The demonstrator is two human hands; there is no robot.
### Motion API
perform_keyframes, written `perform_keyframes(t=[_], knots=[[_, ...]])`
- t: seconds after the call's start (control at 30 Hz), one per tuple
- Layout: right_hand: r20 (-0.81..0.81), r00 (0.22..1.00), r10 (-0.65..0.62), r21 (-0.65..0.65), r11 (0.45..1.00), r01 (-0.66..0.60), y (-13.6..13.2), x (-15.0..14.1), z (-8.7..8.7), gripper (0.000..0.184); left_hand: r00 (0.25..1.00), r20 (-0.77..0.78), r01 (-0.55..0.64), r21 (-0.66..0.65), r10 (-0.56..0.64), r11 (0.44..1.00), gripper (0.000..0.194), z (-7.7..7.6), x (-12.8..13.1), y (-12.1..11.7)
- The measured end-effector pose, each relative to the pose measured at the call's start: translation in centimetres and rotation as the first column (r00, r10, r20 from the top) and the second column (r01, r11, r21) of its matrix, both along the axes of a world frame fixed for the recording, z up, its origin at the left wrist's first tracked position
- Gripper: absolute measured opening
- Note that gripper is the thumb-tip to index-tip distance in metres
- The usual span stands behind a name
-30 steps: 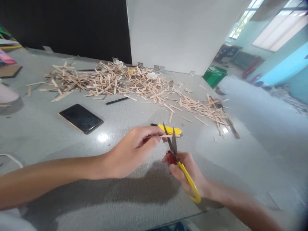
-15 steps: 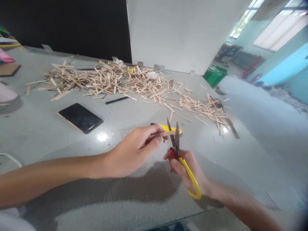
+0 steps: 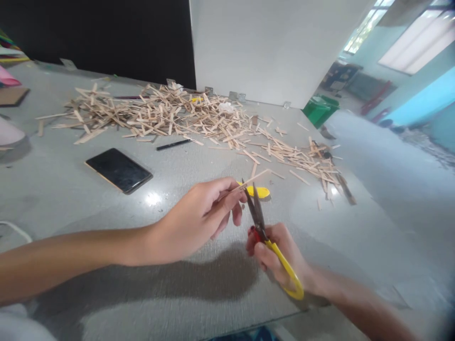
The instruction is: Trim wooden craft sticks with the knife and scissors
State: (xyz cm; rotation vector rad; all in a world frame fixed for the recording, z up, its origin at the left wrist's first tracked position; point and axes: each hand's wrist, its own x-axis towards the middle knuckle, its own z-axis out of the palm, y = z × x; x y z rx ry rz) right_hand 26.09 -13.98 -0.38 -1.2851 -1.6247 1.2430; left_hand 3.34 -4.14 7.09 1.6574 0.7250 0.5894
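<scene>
Apparently a craft workshop: loose wooden sticks across a grey table, green bin beyond.

A smartphone is lying dark face up on the gray tabletop. A black pen is resting beyond it, to the right. A black panel and a white panel are standing side by side along the far edge. A green bin is showing just past the white panel's right edge.

The scissor handles are yellow and red, the held stick tan.
</scene>
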Motion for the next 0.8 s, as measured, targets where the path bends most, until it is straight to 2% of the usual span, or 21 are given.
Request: perform_keyframes(t=[0.13, 0.4, 0.6, 0.8], knots=[[0.041, 0.999, -0.018, 0.008, 1.000, 0.017, 0.2, -0.2, 0.4, 0.047, 0.999, 0.020, -0.035, -0.004, 0.035, 0.999, 0.044, 0.4, -0.2, 0.2], [0.139, 0.989, -0.056, 0.064, 0.997, 0.047, 0.4, 0.1, -0.2, 0.046, 0.999, -0.030, -0.034, 0.038, 0.035, 0.999, 0.043, 0.7, -0.8, 0.4], [0.139, 0.989, -0.049, 0.089, 0.995, 0.037, 0.5, 0.2, -0.4, 0.053, 0.999, -0.028, -0.031, 0.044, 0.032, 0.999, 0.041, 1.1, -0.8, 0.3], [0.133, 0.990, -0.055, 0.105, 0.994, 0.042, 0.6, 0.2, -0.2, 0.053, 0.998, -0.028, -0.048, 0.119, 0.052, 0.992, 0.040, 1.1, -0.8, 0.3]])
